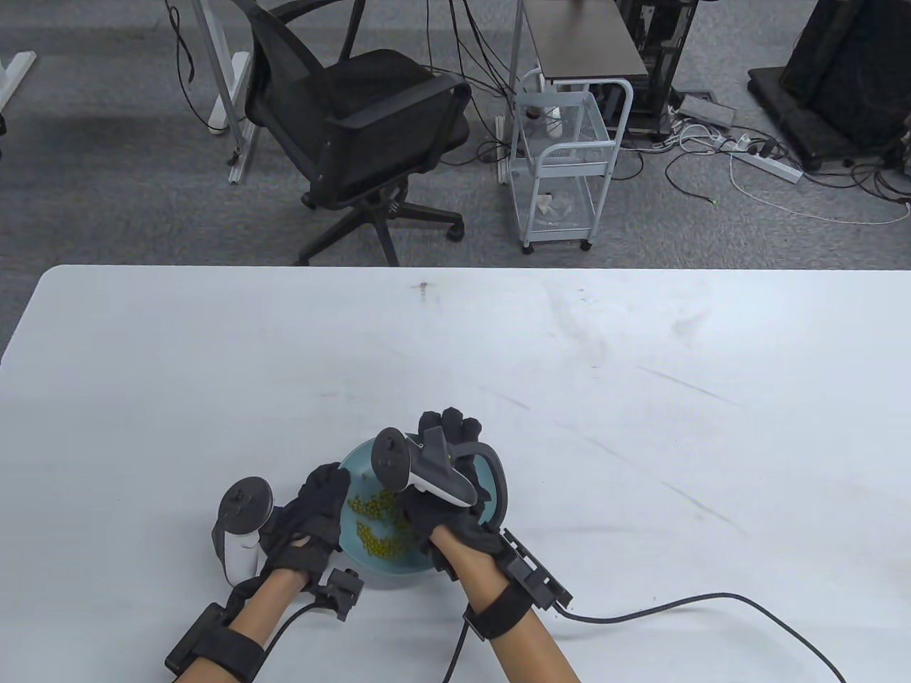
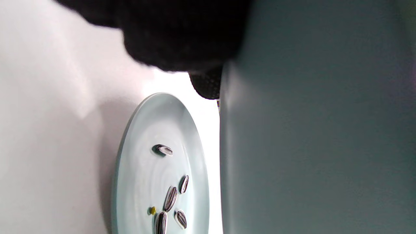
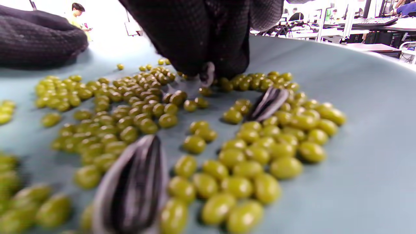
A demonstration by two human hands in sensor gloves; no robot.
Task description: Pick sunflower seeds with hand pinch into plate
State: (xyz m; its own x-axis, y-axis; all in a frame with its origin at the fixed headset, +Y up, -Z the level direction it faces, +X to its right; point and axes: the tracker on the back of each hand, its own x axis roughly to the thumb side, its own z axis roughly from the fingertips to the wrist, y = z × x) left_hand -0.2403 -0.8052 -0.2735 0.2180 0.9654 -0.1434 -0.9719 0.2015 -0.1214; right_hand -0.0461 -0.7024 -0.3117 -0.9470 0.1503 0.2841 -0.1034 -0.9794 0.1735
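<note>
You're steadying the bowl (image 1: 356, 462) at its 9 o'clock rim with your left hand (image 1: 313, 516) so it's not sliding – right hand (image 1: 445, 498) fingertips (image 3: 208, 70) are closing together on a seed (image 3: 207, 74) among the green beans (image 3: 253, 152). Plate (image 2: 143, 130) is sitting beside the bowl, already holding a few seeds.

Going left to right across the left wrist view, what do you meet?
White table → pale plate holding striped sunflower seeds and one green bean → strip of white table → dark teal bowl wall filling the right side. The left hand's gloved fingers hang in from the top.
</note>
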